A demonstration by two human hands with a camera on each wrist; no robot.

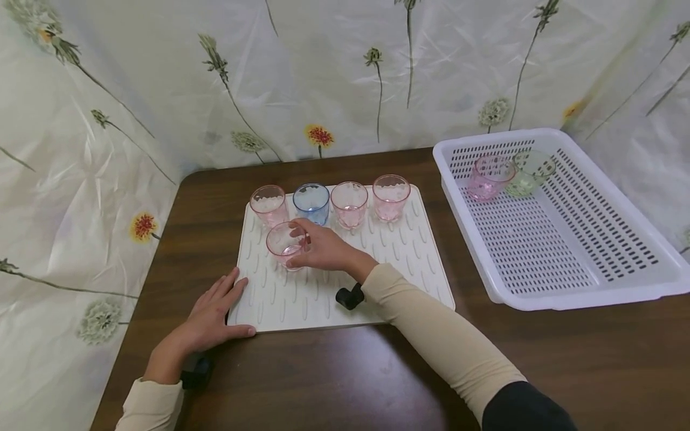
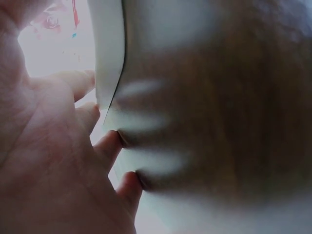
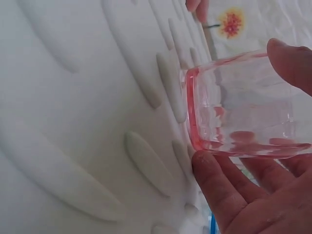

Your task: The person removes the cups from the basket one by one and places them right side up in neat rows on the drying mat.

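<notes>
Holds clear pink glass (image 1: 283,242) upright in right hand (image 1: 326,246), over left part of white mat (image 1: 323,296). Cannot tell contact of base with mat. Rests left hand (image 1: 207,317), with fingers spread, at mat's left edge, with thumb at front edge. Just behind, in row along back edge: other pink glass (image 1: 269,206), blue glass (image 1: 311,205), two further pink glasses (image 1: 390,200). Leaves room between right hand and mat's right edge. Across strip of dark counter (image 1: 323,383): white basket (image 1: 582,301), with pink-and-green pair (image 1: 487,182) near back-left wall.

tumblers (image 3: 243,112): glossy, glass-like | mat (image 1: 420,257): matt, ridged | basket (image 1: 465,227): plastic | table (image 1: 302,383): wood-look, sheen
</notes>
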